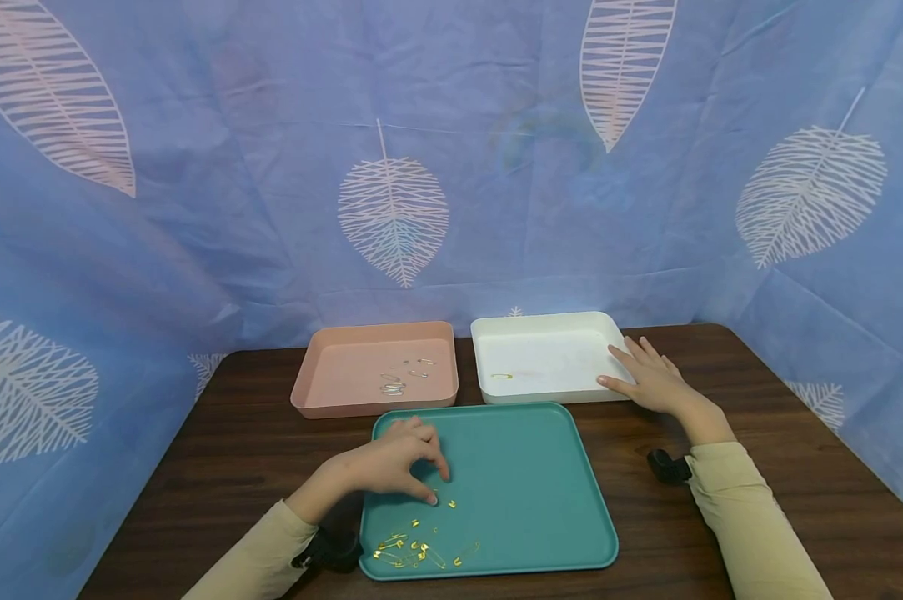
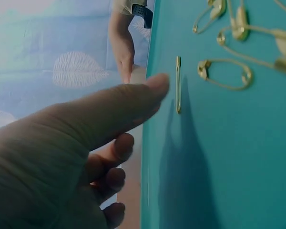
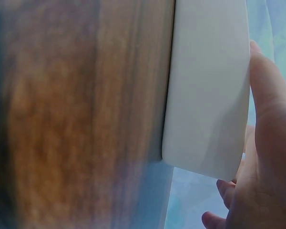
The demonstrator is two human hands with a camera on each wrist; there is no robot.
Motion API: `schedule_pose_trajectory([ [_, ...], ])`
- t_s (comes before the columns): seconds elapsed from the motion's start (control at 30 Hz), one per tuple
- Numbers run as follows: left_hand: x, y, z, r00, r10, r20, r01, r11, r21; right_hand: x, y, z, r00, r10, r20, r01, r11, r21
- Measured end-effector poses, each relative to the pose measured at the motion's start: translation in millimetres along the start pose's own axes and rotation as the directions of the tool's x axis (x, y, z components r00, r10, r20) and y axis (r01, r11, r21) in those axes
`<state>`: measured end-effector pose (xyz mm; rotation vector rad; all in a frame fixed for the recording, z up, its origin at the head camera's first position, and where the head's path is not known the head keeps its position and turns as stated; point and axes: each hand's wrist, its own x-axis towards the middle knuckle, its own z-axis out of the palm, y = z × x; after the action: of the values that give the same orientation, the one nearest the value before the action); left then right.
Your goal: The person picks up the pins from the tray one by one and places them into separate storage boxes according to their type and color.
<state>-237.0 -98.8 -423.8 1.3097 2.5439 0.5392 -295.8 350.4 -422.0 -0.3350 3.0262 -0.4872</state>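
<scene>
Gold pins (image 1: 423, 552): strewn on the teal tray (image 1: 526, 508), nearside of the left hand (image 1: 391, 460)
Left hand: thumb and fingers parted, one pin (image 2: 178, 90) near the thumb tip
Right hand (image 1: 657, 383): fingers spread at the white tray's (image 1: 549, 393) end
Pink tray (image 1: 346, 367): beyond the left hand

The left hand (image 1: 400, 458) is over a teal tray (image 1: 526, 492) with gold safety pins (image 1: 423, 552); the right hand (image 1: 657, 382) is at the right end of a white tray (image 1: 549, 358).
</scene>
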Motion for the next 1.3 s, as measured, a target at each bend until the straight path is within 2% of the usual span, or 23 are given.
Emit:
schedule_pose_trajectory([
  [0.27,0.3,4.6,2.6,0.999,-0.020,0.048,0.019,1.000,0.017,0.2,-0.6,-0.7,1.000,0.000,0.002,0.000,1.000,0.004],
  [0.63,0.2,4.6,5.3,0.998,-0.025,0.063,0.022,0.999,0.048,-1.4,-0.6,-1.3,1.000,0.005,0.001,-0.005,1.000,0.011],
  [0.97,1.4,6.6,5.1,0.998,-0.019,0.066,0.013,0.997,0.080,-1.6,-0.4,-1.6,1.000,0.000,-0.009,0.000,1.000,0.015],
  [1.3,6.4,7.7,-1.4,0.999,-0.004,0.038,0.002,0.998,0.061,0.4,2.1,0.7,1.000,0.004,-0.002,-0.004,1.000,0.007],
])
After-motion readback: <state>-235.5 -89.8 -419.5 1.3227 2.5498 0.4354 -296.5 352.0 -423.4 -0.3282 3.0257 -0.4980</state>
